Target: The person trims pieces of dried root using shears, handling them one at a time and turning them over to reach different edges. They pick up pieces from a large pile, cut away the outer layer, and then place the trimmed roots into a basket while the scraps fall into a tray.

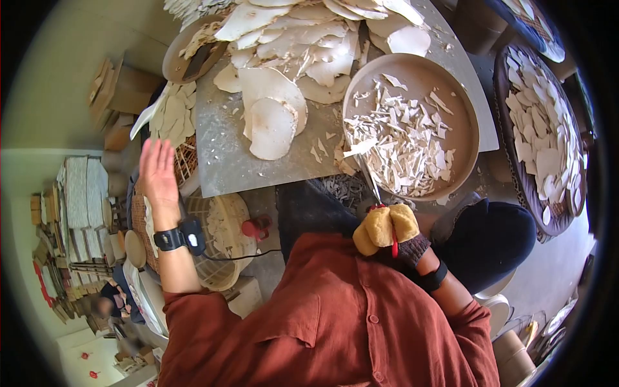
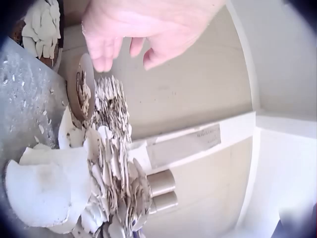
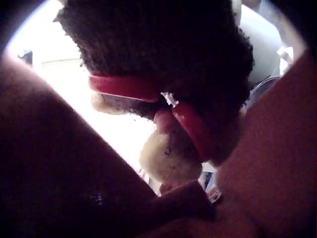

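My left hand (image 1: 159, 174) is raised at the left of the table with its fingers straight and nothing in it; in the left wrist view the hand (image 2: 148, 27) hangs in front of a wall. My right hand (image 1: 394, 233), in a dark glove with yellow padding, grips red-handled scissors (image 1: 369, 178); their blades point toward the rim of the round tray. In the right wrist view the red handles (image 3: 190, 129) show around the gloved hand (image 3: 163, 64). Two pale flat pieces (image 1: 273, 129) lie overlapping on the metal table (image 1: 225, 161).
A round tray (image 1: 469, 122) holds many pale slivers. Large flat pieces (image 1: 290, 42) are heaped at the table's far side. A wide basket of pieces (image 1: 541, 122) stands at the right. A yellow basket (image 1: 225, 274) and a red mug (image 1: 256, 228) are below the table's edge.
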`<state>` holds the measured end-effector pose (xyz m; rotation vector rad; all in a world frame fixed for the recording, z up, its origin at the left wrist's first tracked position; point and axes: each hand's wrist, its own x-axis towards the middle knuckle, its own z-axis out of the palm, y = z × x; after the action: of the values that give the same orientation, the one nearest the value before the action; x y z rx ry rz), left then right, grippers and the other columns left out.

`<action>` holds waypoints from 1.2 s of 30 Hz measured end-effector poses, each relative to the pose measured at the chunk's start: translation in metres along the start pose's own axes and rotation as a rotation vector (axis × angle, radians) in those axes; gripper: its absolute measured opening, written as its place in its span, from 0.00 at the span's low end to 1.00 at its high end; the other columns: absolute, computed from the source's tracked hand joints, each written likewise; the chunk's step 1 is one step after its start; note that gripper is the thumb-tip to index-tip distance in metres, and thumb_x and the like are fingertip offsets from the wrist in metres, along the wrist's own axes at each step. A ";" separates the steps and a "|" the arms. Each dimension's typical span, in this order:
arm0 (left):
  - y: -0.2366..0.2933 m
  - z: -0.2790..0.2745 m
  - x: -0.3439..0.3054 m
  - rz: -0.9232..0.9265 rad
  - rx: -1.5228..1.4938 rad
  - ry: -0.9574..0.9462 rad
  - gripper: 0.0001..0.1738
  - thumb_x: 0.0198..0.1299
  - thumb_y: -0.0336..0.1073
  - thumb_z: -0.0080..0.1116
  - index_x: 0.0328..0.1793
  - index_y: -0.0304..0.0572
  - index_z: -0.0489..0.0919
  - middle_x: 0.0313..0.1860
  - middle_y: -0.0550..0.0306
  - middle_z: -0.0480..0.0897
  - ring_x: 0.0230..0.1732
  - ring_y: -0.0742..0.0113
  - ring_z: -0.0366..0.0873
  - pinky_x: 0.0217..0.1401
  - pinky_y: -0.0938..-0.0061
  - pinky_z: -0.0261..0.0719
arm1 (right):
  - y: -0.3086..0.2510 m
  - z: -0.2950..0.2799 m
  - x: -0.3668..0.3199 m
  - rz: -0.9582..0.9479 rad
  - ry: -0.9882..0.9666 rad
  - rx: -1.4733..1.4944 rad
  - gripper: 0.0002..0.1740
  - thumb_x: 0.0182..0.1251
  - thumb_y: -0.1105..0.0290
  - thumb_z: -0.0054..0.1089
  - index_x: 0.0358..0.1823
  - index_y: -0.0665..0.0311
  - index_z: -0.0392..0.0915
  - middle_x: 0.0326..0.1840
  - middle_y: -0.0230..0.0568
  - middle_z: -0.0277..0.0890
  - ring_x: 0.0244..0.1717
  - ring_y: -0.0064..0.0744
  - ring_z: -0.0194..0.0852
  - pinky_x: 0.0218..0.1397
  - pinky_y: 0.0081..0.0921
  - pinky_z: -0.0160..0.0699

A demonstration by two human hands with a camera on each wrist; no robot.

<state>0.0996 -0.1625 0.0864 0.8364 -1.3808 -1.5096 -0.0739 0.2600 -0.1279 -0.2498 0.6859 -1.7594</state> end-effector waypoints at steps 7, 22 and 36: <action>-0.096 0.059 -0.030 -0.063 0.749 -0.409 0.26 0.53 0.39 0.63 0.56 0.31 0.73 0.49 0.48 0.78 0.47 0.62 0.77 0.50 0.72 0.75 | -0.052 0.072 0.010 0.158 -0.183 -0.155 0.15 0.69 0.61 0.51 0.49 0.62 0.66 0.33 0.35 0.72 0.35 0.26 0.72 0.39 0.21 0.73; -0.092 0.071 -0.038 -0.382 0.213 -0.396 0.16 0.54 0.28 0.61 0.50 0.33 0.74 0.44 0.56 0.80 0.40 0.73 0.78 0.44 0.78 0.76 | -0.037 0.048 -0.006 0.150 -0.133 -0.500 0.23 0.62 0.60 0.60 0.56 0.60 0.67 0.41 0.37 0.74 0.40 0.25 0.74 0.44 0.21 0.73; -0.088 0.135 -0.091 -0.564 -0.052 -0.493 0.20 0.55 0.28 0.59 0.55 0.35 0.70 0.47 0.55 0.79 0.47 0.69 0.78 0.50 0.74 0.77 | -0.041 0.055 0.000 0.025 -0.065 -0.784 0.18 0.73 0.70 0.38 0.60 0.65 0.64 0.61 0.39 0.67 0.63 0.29 0.63 0.68 0.27 0.58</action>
<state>-0.0056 -0.0290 0.0115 0.9039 -1.5132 -2.2950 -0.0797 0.2488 -0.0601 -0.8188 1.3016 -1.3772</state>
